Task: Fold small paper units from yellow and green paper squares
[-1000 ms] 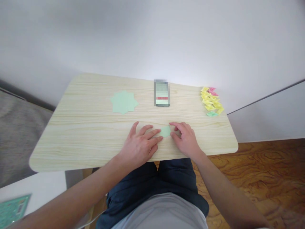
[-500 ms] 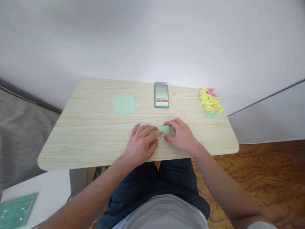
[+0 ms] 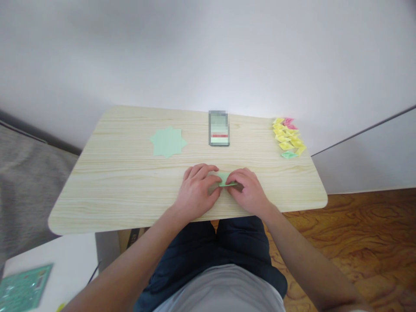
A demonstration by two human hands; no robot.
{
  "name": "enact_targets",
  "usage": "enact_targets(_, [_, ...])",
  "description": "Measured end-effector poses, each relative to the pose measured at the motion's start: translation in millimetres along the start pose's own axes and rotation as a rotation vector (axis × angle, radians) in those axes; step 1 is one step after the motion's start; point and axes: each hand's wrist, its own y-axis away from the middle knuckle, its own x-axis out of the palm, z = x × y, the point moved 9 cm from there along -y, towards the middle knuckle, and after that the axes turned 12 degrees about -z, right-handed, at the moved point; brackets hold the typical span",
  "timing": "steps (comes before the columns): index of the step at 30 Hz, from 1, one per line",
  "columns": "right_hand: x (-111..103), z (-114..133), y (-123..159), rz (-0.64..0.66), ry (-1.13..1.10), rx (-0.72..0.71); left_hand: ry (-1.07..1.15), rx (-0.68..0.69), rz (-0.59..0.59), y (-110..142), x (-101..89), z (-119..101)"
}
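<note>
A small folded piece of green paper [image 3: 223,177] is held low over the table's front middle, between both hands. My left hand [image 3: 199,188] pinches its left end with thumb and index finger. From the other side, my right hand [image 3: 247,189] grips the right part, its fingers curled over the paper and hiding some of it. Beyond my left hand lie green paper squares [image 3: 168,142], stacked at angles so their corners make a star outline. Several folded yellow paper pieces [image 3: 285,136], a pink one [image 3: 290,123] and a green one [image 3: 288,154] sit at the table's right end.
A phone [image 3: 219,128] with a blurred screen lies at the back of the wooden table [image 3: 123,182], by the white wall [image 3: 208,52]. Lower left, a green packet [image 3: 26,286] rests on a white surface [image 3: 71,255]. Grey fabric [image 3: 29,182] hangs at the left.
The green paper has tilted up from lying flat. My left thumb and index finger have closed on its left end, and my right fingers have curled over its right part.
</note>
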Motion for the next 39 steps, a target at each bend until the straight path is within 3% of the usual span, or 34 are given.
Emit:
enact_targets(6, [-5, 1, 9, -0.059, -0.069, 0.002, 0.014, 0.027, -0.082, 1, -5.9, -1])
enact_targets(15, [-7, 0, 17, -0.122, 0.020, -0.048, -0.019, 0.225, -0.085, 6, -5.8, -20])
enact_targets(27, [-13, 4, 23, -0.046, 0.086, -0.034, -0.054, 0.175, -0.006, 5, 2.0, -17])
enact_targets(33, [-18, 10, 27, -0.081, 0.051, -0.031, -0.058, 0.160, 0.007, 5, 3.3, -21])
enact_targets(39, [-22, 0, 34, -0.077, 0.102, -0.036, -0.057, 0.129, 0.041, 9, 3.6, -25])
